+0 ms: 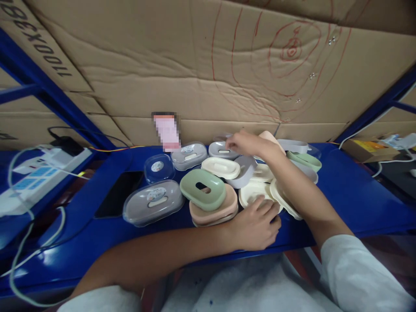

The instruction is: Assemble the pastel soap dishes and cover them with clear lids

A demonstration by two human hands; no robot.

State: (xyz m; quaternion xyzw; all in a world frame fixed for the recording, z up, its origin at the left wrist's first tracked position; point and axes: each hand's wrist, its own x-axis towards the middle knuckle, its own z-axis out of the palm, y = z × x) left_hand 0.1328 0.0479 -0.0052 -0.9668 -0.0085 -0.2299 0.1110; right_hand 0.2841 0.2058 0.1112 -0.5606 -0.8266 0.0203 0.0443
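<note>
Many oval plastic dishes and lids lie on a blue table. My left hand rests at the front edge, its fingers a little apart over a cream dish. Reaching farther back, my right hand is at the right end of a grey dish with a clear cover; its fingers point down and their tips are hard to make out. A green dish with a slot sits tilted on stacked pink dishes. Behind it lies a cream oval piece against a grey one.
At the left are covered grey dishes, a clear lid, a dark phone and a white power strip with cables. Another phone leans on the cardboard wall. A small box stands at right.
</note>
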